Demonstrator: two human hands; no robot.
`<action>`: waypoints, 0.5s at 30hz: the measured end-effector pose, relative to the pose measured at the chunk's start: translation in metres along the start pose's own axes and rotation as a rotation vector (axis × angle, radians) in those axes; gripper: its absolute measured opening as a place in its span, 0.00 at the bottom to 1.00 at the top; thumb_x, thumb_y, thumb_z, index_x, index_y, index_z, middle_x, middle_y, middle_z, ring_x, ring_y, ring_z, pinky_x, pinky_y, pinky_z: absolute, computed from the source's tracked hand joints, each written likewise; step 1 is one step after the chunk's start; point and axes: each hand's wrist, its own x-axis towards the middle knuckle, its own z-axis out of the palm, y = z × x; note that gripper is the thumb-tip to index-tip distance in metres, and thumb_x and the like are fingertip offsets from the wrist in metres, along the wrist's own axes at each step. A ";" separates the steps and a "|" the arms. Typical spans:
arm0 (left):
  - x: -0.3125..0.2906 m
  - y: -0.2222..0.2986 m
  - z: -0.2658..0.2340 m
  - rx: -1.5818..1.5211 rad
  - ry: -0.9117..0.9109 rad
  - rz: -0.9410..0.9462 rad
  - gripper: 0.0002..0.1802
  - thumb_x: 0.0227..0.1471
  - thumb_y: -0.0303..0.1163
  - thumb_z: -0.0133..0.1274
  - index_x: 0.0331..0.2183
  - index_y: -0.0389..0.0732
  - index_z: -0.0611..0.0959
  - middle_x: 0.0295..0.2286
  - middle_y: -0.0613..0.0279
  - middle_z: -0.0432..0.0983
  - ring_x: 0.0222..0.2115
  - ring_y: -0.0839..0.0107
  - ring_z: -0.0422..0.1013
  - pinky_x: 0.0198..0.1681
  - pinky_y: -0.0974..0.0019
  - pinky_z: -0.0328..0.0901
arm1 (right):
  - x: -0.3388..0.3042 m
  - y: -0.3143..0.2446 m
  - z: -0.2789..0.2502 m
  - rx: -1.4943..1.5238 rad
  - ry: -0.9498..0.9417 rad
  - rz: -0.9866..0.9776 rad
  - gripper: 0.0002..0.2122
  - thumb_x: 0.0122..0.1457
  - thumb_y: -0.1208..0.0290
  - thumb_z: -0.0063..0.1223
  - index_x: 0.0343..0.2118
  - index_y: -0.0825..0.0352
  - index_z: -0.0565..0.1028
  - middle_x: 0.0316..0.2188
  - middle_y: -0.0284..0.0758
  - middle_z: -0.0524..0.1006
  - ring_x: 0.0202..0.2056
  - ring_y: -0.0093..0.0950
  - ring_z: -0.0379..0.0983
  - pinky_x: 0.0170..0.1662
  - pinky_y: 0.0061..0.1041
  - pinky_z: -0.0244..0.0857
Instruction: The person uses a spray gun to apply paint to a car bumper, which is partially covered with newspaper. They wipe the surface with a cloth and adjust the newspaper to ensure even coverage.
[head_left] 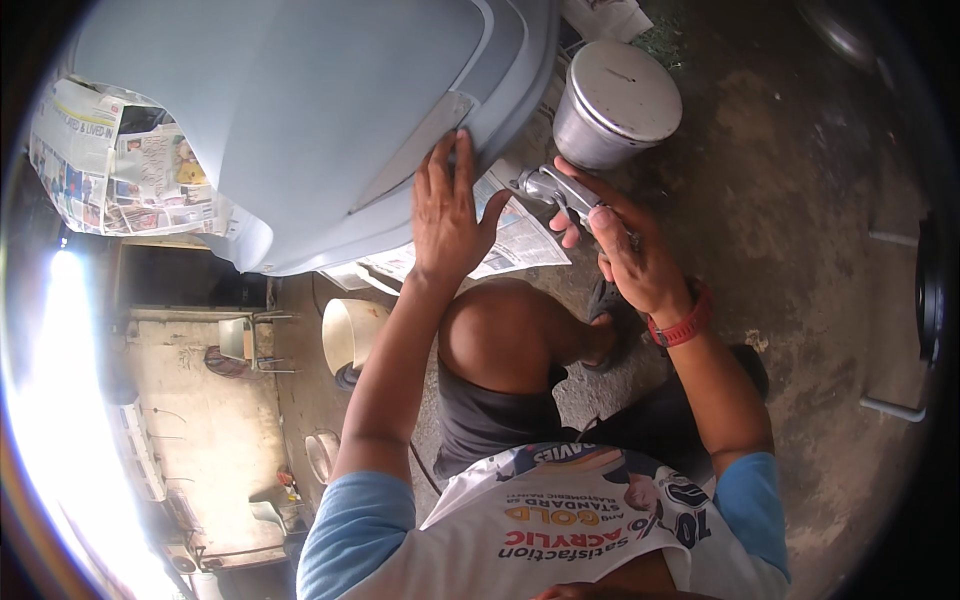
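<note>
My left hand (447,220) lies with outstretched fingers against a smooth grey curved panel (300,110), which looks like a vehicle body part. The fingertips touch near a long recess (415,150) in its surface. To the right, my right hand (640,250) is closed around the handle of a metal spray gun (568,190), whose nozzle end points left toward the panel. A silver lidded cup (610,110) stands just above the gun; where the two join is hidden. Printed newspaper sheets (525,235) lie under the panel's edge, behind my hands.
More newspaper (150,170) covers the panel's left end. A whitish bucket (352,335) stands on the floor left of my bent knee (505,335). Bright light enters at far left. On the right are stained concrete floor (790,250) and a metal bar (893,408).
</note>
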 end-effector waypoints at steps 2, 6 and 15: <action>-0.017 -0.009 -0.006 0.015 -0.032 -0.050 0.51 0.57 0.43 0.68 0.73 0.36 0.62 0.64 0.39 0.63 0.62 0.39 0.63 0.65 0.42 0.60 | 0.001 0.000 0.000 -0.001 0.004 0.011 0.24 0.78 0.56 0.46 0.71 0.61 0.71 0.39 0.37 0.83 0.35 0.20 0.73 0.45 0.26 0.71; -0.052 -0.031 -0.022 0.207 -0.078 -0.108 0.52 0.57 0.47 0.68 0.74 0.41 0.62 0.65 0.43 0.63 0.64 0.42 0.62 0.68 0.41 0.57 | 0.002 0.001 -0.001 0.031 0.017 0.018 0.24 0.78 0.56 0.47 0.71 0.62 0.71 0.41 0.36 0.83 0.36 0.19 0.73 0.45 0.25 0.71; -0.093 -0.056 -0.018 0.328 -0.065 -0.135 0.48 0.62 0.49 0.62 0.74 0.42 0.62 0.69 0.47 0.60 0.70 0.46 0.57 0.73 0.35 0.48 | 0.002 -0.003 0.003 0.002 -0.021 -0.003 0.23 0.78 0.58 0.46 0.71 0.62 0.71 0.41 0.36 0.83 0.37 0.19 0.75 0.47 0.26 0.72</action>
